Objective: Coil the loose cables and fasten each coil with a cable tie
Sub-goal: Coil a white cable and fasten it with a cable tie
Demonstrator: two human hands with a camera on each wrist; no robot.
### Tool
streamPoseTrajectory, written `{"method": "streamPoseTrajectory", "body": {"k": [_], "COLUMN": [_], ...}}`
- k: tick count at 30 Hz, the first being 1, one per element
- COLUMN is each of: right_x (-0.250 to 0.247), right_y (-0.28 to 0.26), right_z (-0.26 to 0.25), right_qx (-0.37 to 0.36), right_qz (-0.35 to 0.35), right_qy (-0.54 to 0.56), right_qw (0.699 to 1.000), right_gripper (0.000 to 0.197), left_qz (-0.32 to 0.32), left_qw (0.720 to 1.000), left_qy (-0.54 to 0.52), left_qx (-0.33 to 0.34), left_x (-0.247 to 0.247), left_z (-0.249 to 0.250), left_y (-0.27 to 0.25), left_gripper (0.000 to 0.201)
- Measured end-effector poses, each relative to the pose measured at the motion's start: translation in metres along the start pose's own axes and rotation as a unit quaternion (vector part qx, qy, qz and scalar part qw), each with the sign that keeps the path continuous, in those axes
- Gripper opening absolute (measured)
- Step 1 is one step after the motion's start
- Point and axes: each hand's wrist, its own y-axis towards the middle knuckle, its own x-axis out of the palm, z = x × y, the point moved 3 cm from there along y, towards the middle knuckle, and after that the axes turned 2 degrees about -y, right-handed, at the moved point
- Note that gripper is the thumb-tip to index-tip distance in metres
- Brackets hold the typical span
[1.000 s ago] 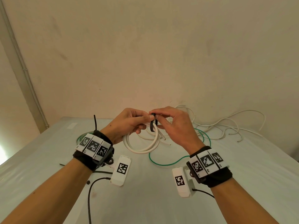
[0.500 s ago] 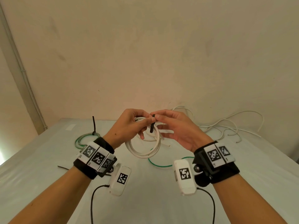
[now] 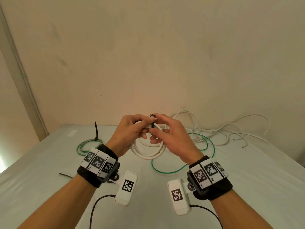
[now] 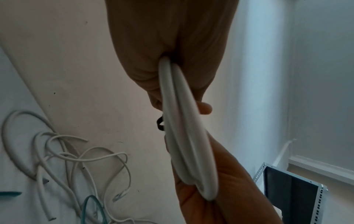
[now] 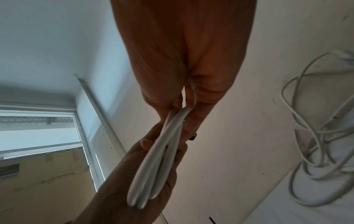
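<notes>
A white cable coil (image 3: 149,152) hangs in the air above the table, held at its top by both hands. My left hand (image 3: 132,129) grips the coil (image 4: 184,136) with fingers curled round its strands. My right hand (image 3: 166,131) pinches a black cable tie (image 3: 152,123) that wraps the coil's top, thumb below and forefinger above. The tie (image 4: 160,122) shows as a small black loop in the left wrist view. In the right wrist view the coil (image 5: 153,174) runs between both palms.
A green-and-white coil (image 3: 89,144) with an upright black tie (image 3: 96,129) lies at the left. A loose green cable (image 3: 184,162) and a tangle of white cables (image 3: 222,129) lie at the right by the wall. Spare black ties (image 3: 66,175) lie near my left wrist.
Both hands have lifted the white coil slightly. My right hand has turned palm down and shifted its pinch along the black tie at the coil's top.
</notes>
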Motion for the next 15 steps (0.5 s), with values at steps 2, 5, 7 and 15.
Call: {"method": "streamPoseTrajectory", "body": {"k": [2, 5, 7, 15], "right_x": [-0.0007, 0.0006, 0.0016, -0.0012], "right_y": [-0.001, -0.0019, -0.0031, -0.0051], "right_z": [0.0011, 0.0026, 0.0043, 0.0018], "right_qx": [0.005, 0.008, 0.003, -0.019], "right_qz": [0.02, 0.04, 0.054, 0.069], "right_qy": [0.012, 0.035, 0.038, 0.038], "right_qw": [1.0, 0.999, 0.998, 0.997], "right_gripper": [0.042, 0.037, 0.034, 0.036], "left_qz": [0.023, 0.045, 0.049, 0.057], "left_qw": [1.0, 0.998, 0.998, 0.996], "left_qy": [-0.013, -0.025, -0.027, -0.062], "left_qx": [0.011, 0.029, 0.037, 0.014], "left_x": [0.0018, 0.0045, 0.0059, 0.0099], "left_z": [-0.0005, -0.0014, -0.0026, -0.0045], "left_y": [-0.002, -0.0049, -0.0066, -0.0105], "left_gripper": [0.024, 0.022, 0.024, 0.024]}}
